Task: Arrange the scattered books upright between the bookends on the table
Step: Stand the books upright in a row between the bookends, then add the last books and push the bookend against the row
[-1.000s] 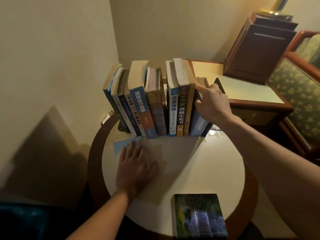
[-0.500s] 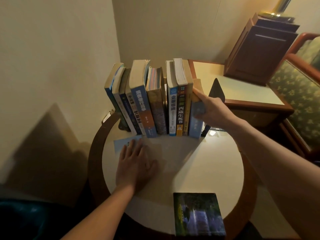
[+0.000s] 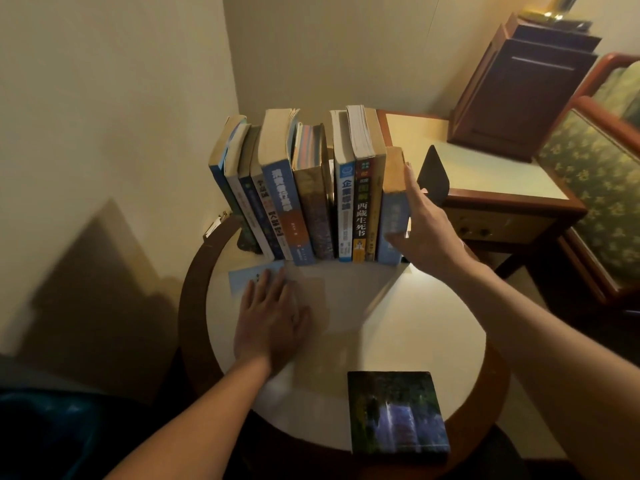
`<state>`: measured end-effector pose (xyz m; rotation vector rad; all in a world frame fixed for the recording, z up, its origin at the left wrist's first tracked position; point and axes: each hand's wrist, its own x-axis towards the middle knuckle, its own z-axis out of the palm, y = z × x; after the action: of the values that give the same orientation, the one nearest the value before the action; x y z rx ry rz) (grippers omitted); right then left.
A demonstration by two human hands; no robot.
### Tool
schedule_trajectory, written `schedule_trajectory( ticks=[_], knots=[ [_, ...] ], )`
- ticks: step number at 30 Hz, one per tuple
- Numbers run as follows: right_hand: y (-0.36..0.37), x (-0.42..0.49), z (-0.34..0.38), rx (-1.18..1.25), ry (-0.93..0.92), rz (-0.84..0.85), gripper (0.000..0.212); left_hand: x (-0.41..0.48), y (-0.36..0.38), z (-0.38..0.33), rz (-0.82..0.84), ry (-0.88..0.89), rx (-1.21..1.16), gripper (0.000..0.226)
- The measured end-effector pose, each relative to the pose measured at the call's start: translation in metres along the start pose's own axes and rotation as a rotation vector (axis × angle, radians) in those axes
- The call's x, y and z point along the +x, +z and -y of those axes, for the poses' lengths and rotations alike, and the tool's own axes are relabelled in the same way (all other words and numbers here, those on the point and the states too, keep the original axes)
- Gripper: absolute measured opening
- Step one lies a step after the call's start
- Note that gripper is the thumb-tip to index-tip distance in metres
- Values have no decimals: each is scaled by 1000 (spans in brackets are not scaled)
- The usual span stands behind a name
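Hands first: right hand [image 3: 424, 230] is spread open, fingers straight, palm side laid against the outer face of the last book [image 3: 393, 216] at the right end of the row [image 3: 304, 188]; not gripping, thumb low near the book's bottom corner. Left hand [image 3: 273, 320] lies flat & open, palm down, on a thin blue booklet [image 3: 249, 277] on the table [image 3: 415, 327], just in front of the row's left half. Row stands upright at the table's far edge, spines toward the camera, approx. ten vols; left ones lean a bit to the left, the rest near vertical. Black bookend [image 3: 433, 178] sits right of the last book, behind the right hand, w/ a small gap between plate & book. Left bookend mostly hidden behind the leaning books; can't tell its shape. One more book [image 3: 396, 417] lies flat, cover up, at the near edge, well apart from the row. Beyond: side table [image 3: 485, 174] w/ dark wooden box [image 3: 519, 98], patterned armchair [image 3: 595, 188] at right.
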<state>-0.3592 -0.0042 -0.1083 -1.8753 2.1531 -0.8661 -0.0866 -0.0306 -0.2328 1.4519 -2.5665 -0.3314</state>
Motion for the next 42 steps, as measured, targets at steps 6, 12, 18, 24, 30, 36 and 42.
schedule_trajectory(
  ticks=[6, 12, 18, 24, 30, 36, 42],
  knots=[
    [16, -88, 8, 15, 28, 121, 107, -2, 2, 1, -15, 20, -33, 64],
    [34, -190, -6, -5, 176, 592, 89, -17, -4, -4, 131, 128, -64, 67],
    [59, -217, -15, -176, 130, 526, 92, -25, -2, -8, 268, 239, 29, 69],
    [74, -195, -19, -207, 230, 389, 86, -53, 0, -12, 31, 50, 15, 82],
    [85, -174, -24, -207, 318, 295, 85, -60, 15, -15, 91, -295, -102, 106],
    [90, -152, -12, -365, 410, 216, 79, -72, 6, -19, 77, -244, -143, 96],
    [113, -140, 39, -305, 41, 219, 57, -91, -2, -25, 75, -99, -140, 92]
  ],
)
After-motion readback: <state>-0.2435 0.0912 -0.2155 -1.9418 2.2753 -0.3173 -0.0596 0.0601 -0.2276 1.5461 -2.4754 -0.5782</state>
